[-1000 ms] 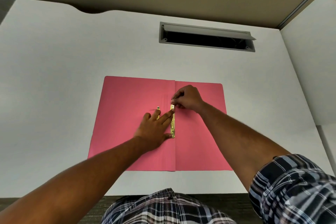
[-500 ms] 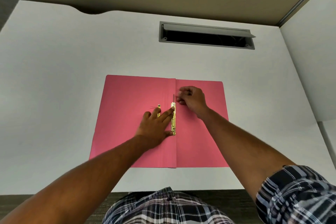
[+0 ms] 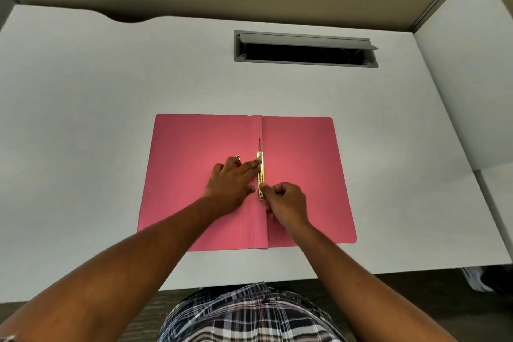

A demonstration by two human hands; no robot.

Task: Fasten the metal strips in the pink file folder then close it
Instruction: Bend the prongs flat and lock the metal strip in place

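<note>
A pink file folder (image 3: 200, 175) was laid open and flat on the white table (image 3: 83, 119), its spine fold running straight away from the person between the two hands. A gold metal strip (image 3: 260, 175) was set along that fold, with a thin prong (image 3: 259, 144) standing out beyond its far end. The left hand (image 3: 231, 184) was spread flat on the left leaf, fingers wide and extended toward the fold, the index fingertip pressed against the upper part of the strip. A small metal piece (image 3: 238, 158) was seen just past the left hand's fingertips, partly covered by them. The right hand (image 3: 287, 204) was curled into a narrow pinch just to the right of the fold, its thumb and forefinger closed at the near end of the strip; whether the strip itself was gripped or only touched could not be told. The right leaf extended well beyond the right hand and was left uncovered. A grey cable slot (image 3: 305, 48) with a dark opening was set into the table far ahead of both hands. A plaid shirt (image 3: 249, 314) was visible below the forearms.
</note>
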